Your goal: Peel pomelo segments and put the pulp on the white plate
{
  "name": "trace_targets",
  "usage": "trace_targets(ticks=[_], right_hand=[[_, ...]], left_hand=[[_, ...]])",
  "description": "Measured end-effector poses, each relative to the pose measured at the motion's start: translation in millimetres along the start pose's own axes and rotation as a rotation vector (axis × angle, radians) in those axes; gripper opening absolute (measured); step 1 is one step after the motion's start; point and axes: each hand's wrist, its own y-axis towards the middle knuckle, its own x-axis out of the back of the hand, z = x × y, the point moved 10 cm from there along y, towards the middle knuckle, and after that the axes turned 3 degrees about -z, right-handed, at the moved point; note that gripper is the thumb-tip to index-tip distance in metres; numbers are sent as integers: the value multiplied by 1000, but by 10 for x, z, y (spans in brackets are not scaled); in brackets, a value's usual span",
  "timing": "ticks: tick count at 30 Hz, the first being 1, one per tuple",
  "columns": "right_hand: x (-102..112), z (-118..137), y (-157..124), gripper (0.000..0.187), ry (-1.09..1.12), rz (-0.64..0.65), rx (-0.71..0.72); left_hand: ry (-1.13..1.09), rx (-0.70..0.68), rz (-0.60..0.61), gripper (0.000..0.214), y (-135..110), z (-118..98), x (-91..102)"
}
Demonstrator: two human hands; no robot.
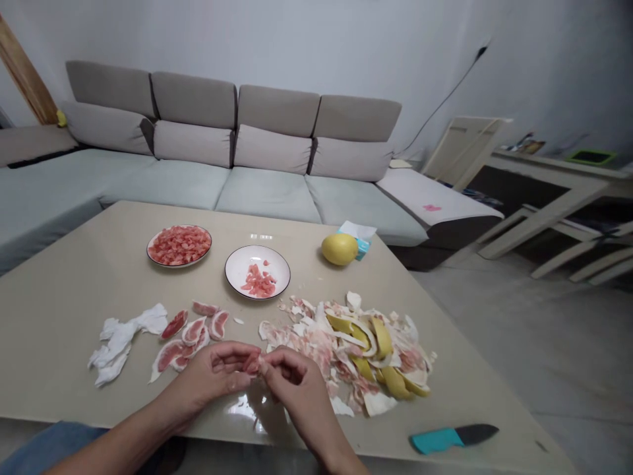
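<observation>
My left hand [217,373] holds a small piece of pink pomelo flesh [252,363] between thumb and fingers. My right hand [291,376] pinches the same piece from the other side, its fingertips closed at the edge. Just beyond my left hand lie several pomelo segments [173,353] with white skin on them. To the right of my hands spreads a heap of peel and membrane [346,356], with yellow rind among it. A white plate [235,264] farther back carries some loose pink flesh [260,282].
Another plate [171,265] at the back left is heaped with pink flesh. A whole yellow pomelo [339,249] sits by a tissue pack [363,245]. Crumpled tissue [116,343] lies on the left. Near the table's front right edge rests a knife [452,438] with a teal handle.
</observation>
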Motion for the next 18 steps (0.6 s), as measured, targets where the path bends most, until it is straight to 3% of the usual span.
trace_targets(ticks=[8,11,14,18], right_hand=[[14,-11,16,29,-75,28,41],[94,138,-33,19,-225,-74,226],[11,338,-158,30,-383,-63,472],[-104,368,-235,33,-520,-34,550]], left_hand=[[-225,67,41,28,3,51,-66],[-264,122,17,27,-10,124,-24],[-263,116,29,26,-7,140,-15],[-213,45,49,25,11,94,-40]])
